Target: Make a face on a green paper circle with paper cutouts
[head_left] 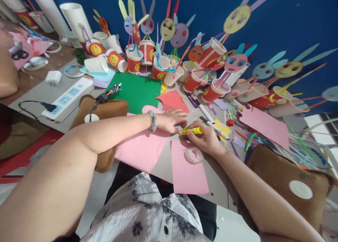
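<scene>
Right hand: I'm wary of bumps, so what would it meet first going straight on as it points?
Most likely the left hand, just past the yellow tool the right hand holds; the gap's depth is unclear.

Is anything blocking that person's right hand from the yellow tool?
Nothing visible: the right hand is closed around the yellow tool. The left hand is close to the tool's free end, not between them. Nor is the clear roll, lying on a pink sheet.
</scene>
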Demonstrator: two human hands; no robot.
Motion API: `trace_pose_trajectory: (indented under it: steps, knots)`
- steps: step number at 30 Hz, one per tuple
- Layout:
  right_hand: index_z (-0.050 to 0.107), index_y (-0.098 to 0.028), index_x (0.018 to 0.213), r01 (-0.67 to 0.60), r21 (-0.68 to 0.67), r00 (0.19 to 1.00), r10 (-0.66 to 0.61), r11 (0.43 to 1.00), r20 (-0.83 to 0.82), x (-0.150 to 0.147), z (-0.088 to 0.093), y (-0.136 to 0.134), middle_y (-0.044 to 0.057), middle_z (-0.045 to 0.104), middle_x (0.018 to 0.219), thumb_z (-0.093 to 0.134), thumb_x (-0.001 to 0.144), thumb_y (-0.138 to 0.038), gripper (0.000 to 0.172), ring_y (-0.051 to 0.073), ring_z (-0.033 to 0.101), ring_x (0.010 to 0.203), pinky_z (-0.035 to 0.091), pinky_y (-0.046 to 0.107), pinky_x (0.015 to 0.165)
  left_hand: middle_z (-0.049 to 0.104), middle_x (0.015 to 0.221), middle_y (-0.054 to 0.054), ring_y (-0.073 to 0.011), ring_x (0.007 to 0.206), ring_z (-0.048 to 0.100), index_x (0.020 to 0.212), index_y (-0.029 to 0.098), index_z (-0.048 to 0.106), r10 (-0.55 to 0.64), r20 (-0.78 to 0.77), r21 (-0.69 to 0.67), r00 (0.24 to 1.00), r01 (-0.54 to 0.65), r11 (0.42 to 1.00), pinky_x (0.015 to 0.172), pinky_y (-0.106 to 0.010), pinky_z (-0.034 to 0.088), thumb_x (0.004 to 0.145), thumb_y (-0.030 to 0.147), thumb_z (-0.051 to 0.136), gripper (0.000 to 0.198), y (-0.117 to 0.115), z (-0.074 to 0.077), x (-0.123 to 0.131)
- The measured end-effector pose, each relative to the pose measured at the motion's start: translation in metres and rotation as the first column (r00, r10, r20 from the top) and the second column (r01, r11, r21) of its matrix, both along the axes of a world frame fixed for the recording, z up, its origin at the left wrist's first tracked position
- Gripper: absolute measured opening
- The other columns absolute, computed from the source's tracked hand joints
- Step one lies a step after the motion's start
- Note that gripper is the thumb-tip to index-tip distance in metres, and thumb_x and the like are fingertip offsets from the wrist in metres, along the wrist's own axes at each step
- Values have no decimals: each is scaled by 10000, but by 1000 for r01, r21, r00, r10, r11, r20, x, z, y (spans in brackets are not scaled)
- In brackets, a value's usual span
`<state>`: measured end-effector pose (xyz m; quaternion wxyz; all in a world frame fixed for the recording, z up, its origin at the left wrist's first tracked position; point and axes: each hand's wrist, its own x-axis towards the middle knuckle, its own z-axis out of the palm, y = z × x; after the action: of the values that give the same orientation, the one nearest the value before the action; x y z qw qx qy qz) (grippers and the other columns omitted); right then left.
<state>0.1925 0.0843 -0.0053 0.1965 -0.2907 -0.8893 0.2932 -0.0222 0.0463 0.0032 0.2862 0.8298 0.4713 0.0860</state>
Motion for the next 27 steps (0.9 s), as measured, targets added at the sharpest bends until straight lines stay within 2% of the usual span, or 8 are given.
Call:
trace_pose_trajectory:
  steps: [4,8,13,19,22,27]
  knots:
    - [577,-240,850,102,29,994,-101,994,-50,-1,-2,1,10,670,667,609,859,-411,174,168,617,560,485,285,527,454,1442,-64,-277,1424,302,1069,230,546,3,0,-10,1000,-3,1000,1176,-503,254,816,206,597,259,0,0,0]
    - [555,-243,836,195,22,973,-190,981,-130,0,-5,1,30,677,707,602,862,-398,164,193,643,608,484,296,517,461,1432,-60,-271,1415,308,1086,235,546,-3,2,-17,1000,3,1000,1169,-498,266,819,204,590,273,0,1,-1]
    - [571,-235,833,65,38,995,-61,997,-82,2,-4,0,12,657,656,604,856,-433,202,165,609,531,476,283,498,407,1498,-77,-283,1445,274,1084,222,557,-6,-1,-13,1000,6,1000,1183,-517,233,837,242,609,253,0,0,-1]
    - [611,-240,899,-72,93,997,71,993,16,4,-1,1,23,711,735,599,866,-417,180,177,670,623,517,290,582,460,1447,-76,-301,1406,338,1065,224,568,-2,2,12,1000,2,1000,1164,-517,263,833,246,620,239,2,-4,0]
    - [610,-242,899,-83,125,997,82,989,14,3,-1,0,27,716,745,602,873,-401,162,185,685,643,520,292,594,469,1430,-73,-290,1386,357,1076,226,569,-7,2,20,1000,7,1000,1159,-497,274,834,241,612,246,2,-6,0]
    - [594,-245,863,-15,145,1000,18,989,-19,0,-4,1,29,693,696,599,874,-437,192,195,672,620,514,302,581,484,1407,-65,-276,1367,364,1060,225,566,2,10,20,1000,-2,1000,1165,-480,265,836,231,596,226,2,-5,0]
